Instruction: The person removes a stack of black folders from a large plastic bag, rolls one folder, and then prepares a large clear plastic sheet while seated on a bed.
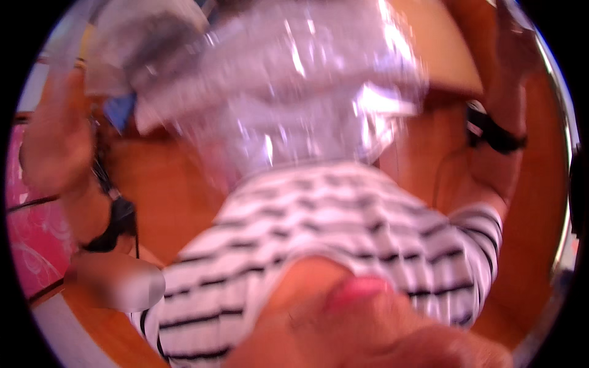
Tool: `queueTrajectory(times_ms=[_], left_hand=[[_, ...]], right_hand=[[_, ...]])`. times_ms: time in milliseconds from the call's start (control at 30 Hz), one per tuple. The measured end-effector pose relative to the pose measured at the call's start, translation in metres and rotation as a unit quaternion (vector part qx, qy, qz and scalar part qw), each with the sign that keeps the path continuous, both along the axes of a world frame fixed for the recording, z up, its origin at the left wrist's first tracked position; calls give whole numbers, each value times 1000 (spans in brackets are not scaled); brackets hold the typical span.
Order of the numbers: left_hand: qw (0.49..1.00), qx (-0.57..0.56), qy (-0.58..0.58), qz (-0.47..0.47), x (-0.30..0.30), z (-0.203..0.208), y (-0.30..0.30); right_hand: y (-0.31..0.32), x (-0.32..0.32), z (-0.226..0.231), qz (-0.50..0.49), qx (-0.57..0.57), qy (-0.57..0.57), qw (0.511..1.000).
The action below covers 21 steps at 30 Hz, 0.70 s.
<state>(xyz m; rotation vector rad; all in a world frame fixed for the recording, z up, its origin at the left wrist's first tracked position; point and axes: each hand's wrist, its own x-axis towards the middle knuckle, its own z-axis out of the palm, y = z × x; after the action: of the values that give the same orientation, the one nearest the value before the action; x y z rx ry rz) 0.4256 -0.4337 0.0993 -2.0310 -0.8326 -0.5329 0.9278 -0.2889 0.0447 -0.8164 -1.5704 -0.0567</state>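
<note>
Around the picture, taken as a clock face, a blurred grey heap shows between 10 and 11, with a blue scrap near 10, just beside the left edge of the film. A tan top with a rounded edge lies between 1 and 2, and the film overlaps its near side, hiding part of it. Black straps circle both forearms, the left strap between 8 and 9, the right strap between 2 and 3; a thin cord curves down near 3. The striped shirt fills 6, meeting the film's lower edge. Beneath is an orange-brown wood floor; a pink panel with pale swirls stands between 8 and 9, and a bright edge bounds the right side. The film, clear and shiny, sits at 12 in front of the person's body; its broad upper part stretches roughly from 10 to 1, right end slightly higher, and its narrower part points to 6. The left hand is raised near 9, the right hand near 2; blur leaves me unable to tell whether the fingers of either grip anything.
</note>
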Motion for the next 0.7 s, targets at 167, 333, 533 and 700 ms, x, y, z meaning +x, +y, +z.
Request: queueTrajectory(times_ms=[167, 333, 533, 700], left_hand=[[982, -181, 53, 30, 5, -133, -28], [942, -332, 46, -4, 3, -208, -24], [898, -437, -51, 19, 7, -290, -43], [905, -419, -47, 51, -6, -275, -45]], right_hand=[[-20, 2, -177, 59, -165, -234, 956], [-20, 15, -212, -31, -135, -360, 923], [-52, 22, -277, -1, -188, -367, 911], [-92, 30, -275, -32, -205, -417, 885]])
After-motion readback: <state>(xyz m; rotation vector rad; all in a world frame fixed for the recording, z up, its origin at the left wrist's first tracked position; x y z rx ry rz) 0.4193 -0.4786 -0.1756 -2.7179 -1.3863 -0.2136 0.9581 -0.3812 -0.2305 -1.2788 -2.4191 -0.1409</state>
